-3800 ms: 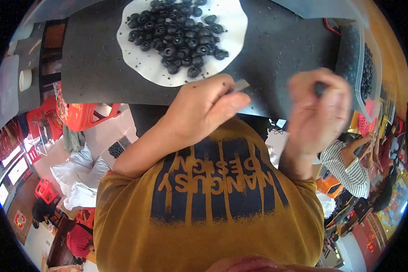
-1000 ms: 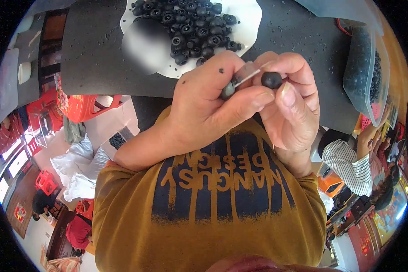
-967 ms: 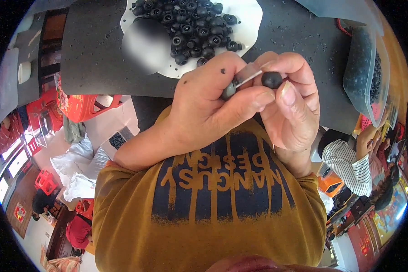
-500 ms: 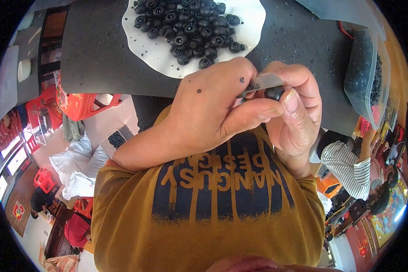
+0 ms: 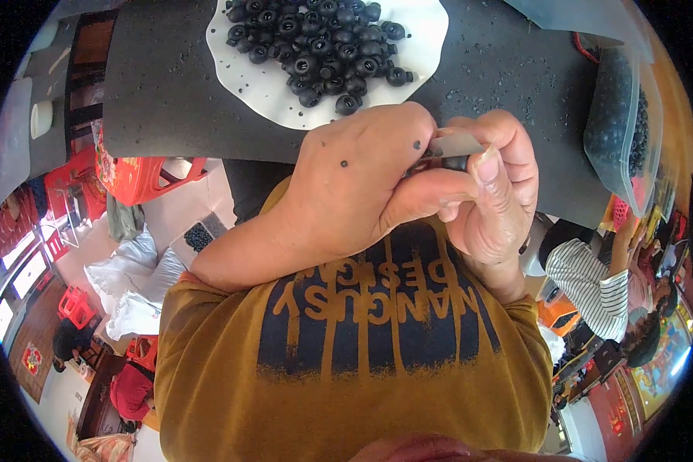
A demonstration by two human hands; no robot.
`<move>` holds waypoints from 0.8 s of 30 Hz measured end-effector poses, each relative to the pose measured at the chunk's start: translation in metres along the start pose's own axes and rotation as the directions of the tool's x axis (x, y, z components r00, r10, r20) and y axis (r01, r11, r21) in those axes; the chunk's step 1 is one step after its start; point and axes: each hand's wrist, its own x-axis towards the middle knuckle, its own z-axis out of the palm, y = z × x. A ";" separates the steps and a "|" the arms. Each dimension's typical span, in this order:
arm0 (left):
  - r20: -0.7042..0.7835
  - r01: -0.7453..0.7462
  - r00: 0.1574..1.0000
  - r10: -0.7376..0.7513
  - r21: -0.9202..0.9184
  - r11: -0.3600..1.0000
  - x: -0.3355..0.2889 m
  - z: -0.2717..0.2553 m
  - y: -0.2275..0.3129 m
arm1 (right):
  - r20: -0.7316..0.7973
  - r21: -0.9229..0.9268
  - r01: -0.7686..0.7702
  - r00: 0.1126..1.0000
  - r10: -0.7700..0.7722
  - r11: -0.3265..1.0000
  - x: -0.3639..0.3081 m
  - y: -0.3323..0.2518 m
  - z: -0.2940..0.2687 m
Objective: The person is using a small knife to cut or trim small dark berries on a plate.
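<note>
Near a scalloped plate (image 5: 413, 65), left fingers (image 5: 437, 186) grip a blade (image 5: 459, 145) (right fingers (image 5: 506, 187), a bead (image 5: 456, 163)).

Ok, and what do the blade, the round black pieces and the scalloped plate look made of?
Blade: probably metal, given its thin, flat, grey sheen.
Round black pieces: rubber or plastic, I can't tell which; satin finish with soft highlights.
Scalloped plate: likely ceramic or melamine, from its smooth white surface.
</note>
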 end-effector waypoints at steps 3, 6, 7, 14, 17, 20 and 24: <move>-0.004 0.005 1.000 -0.005 0.007 1.000 -0.002 0.001 -0.001 | -0.010 0.001 -0.015 1.000 0.015 1.000 -0.001 0.001 0.000; -0.013 0.005 1.000 -0.005 0.041 0.999 -0.003 0.000 0.000 | 0.004 -0.015 -0.004 1.000 0.004 1.000 -0.001 0.002 0.000; -0.015 0.005 1.000 -0.004 0.071 0.997 -0.004 0.000 0.001 | -0.011 -0.022 0.001 1.000 -0.001 1.000 -0.002 0.002 0.001; -0.029 -0.020 0.999 0.022 0.054 0.998 -0.004 0.000 0.001 | -0.006 -0.102 0.058 0.998 -0.059 0.993 -0.004 0.004 0.004; -0.017 -0.032 0.999 0.033 0.048 0.998 -0.004 0.000 0.001 | 0.049 -0.093 0.110 0.993 -0.106 0.990 -0.005 0.006 0.004; -0.048 -0.112 0.992 0.117 0.096 0.989 -0.007 0.002 -0.004 | 0.022 -0.056 0.114 0.993 -0.113 0.992 -0.006 0.008 0.009; -0.061 -0.115 0.990 0.129 0.196 0.974 -0.009 0.002 -0.002 | 0.015 -0.060 0.086 0.996 -0.085 0.995 -0.009 0.011 0.010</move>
